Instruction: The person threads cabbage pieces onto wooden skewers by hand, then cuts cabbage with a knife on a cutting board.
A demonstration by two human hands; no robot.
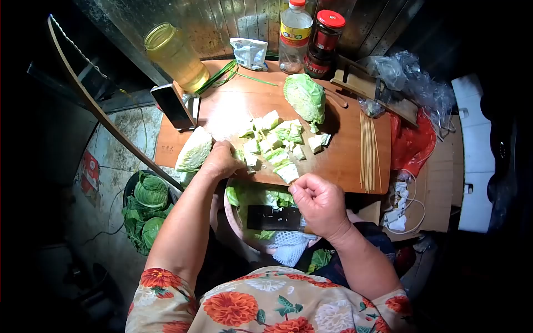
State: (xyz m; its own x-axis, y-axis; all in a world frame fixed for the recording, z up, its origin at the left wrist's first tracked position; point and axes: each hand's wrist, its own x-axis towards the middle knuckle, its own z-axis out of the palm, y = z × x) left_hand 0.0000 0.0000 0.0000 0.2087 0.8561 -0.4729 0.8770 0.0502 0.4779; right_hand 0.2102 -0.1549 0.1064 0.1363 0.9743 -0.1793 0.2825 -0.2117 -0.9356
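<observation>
"Starting from the left, what's there?"

"Green cabbages (151, 190) down beside the desk (337, 162), perhaps to leave its top free for cutting. Next, a phone (173, 108) leans in a stand (192, 106), which seems to keep its screen upright. A cut cabbage wedge (194, 150) lies just beside the left hand (223, 160)."

"And that hand?"

"It reaches palm-down to the edge of the cut cabbage pieces (272, 141). The fingertips are hidden, so I can't tell whether they pinch anything. The pieces lie mid-desk, probably so both hands reach them easily."

"What's below?"

"A cleaver (273, 217) lies across the basin (229, 215), blade clear of the fingers, likely for safety. Farther right, a cabbage half (306, 97) sits behind the pieces, maybe pushed back for room."

"The right hand (319, 204)?"

"Thumb and forefinger are pressed together at the near end of a piece; anything between them is too small to make out. Last come skewers (368, 152), laid parallel on the desk's right, presumably for easy picking."
</observation>
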